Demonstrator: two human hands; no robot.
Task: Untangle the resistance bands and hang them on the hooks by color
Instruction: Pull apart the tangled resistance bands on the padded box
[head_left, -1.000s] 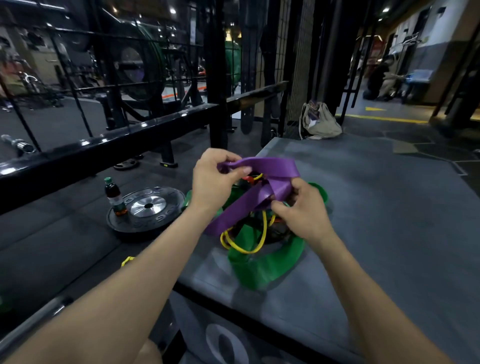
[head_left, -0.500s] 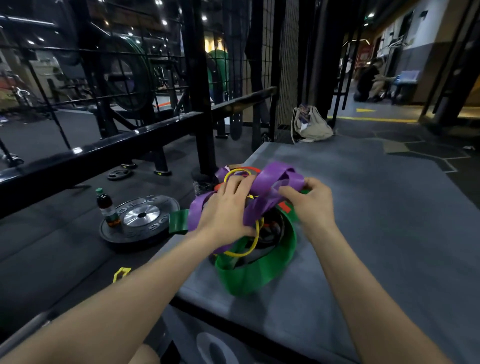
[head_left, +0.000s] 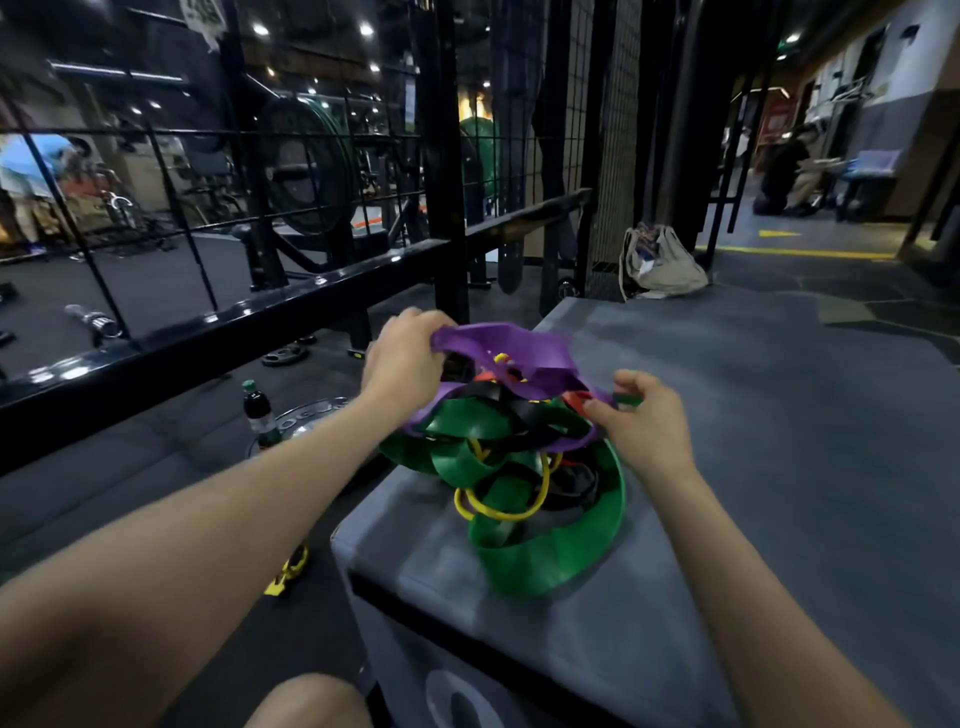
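Note:
A tangled heap of resistance bands lies on the near left corner of a grey padded box (head_left: 727, 467). On top is a wide purple band (head_left: 519, 353), stretched between my hands. My left hand (head_left: 402, 356) grips its left end, raised a little above the heap. My right hand (head_left: 641, 421) pinches the band's right end, where a bit of green also shows. Under it lie a wide green band (head_left: 550, 561), a thin yellow band (head_left: 498, 512), black bands (head_left: 566, 488) and a red band (head_left: 574, 400), all knotted together. No hooks are in view.
A black steel rail (head_left: 208, 322) and wire cage run along the left. On the floor left of the box stand a bottle (head_left: 257, 413), a weight plate (head_left: 306, 410) and a yellow item (head_left: 288, 569). A beige bag (head_left: 662, 265) sits beyond the box. A person crouches far right.
My hands have moved apart, the left up and leftward, the right to the right, spreading the purple band over the heap. The camera has shifted closer to the box.

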